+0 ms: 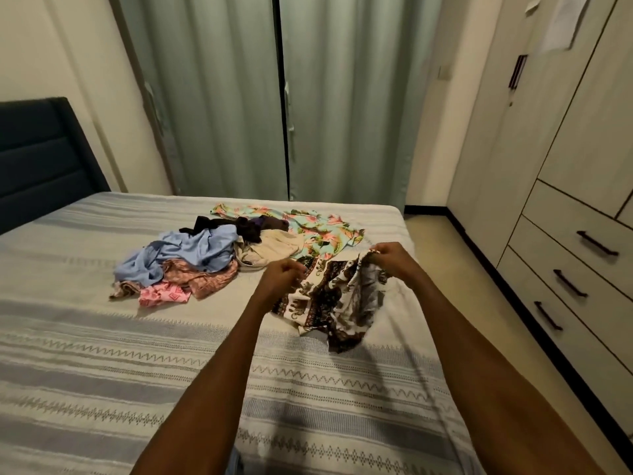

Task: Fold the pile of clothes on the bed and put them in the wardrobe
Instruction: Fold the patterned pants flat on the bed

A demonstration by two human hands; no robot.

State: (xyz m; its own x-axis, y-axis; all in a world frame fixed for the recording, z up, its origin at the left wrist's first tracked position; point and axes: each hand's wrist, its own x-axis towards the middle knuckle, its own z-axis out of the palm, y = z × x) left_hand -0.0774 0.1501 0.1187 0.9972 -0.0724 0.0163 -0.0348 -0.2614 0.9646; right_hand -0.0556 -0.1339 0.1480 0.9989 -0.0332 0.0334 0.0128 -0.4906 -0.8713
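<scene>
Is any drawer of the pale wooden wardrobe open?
No: the pale wooden wardrobe shows its three black-handled drawers flush and closed, doors shut too.

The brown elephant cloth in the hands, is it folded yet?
Not yet. The brown elephant cloth hangs loose and crumpled, pinched at its top edge by the left hand and the right hand, its lower part bunched on the bed.
</scene>
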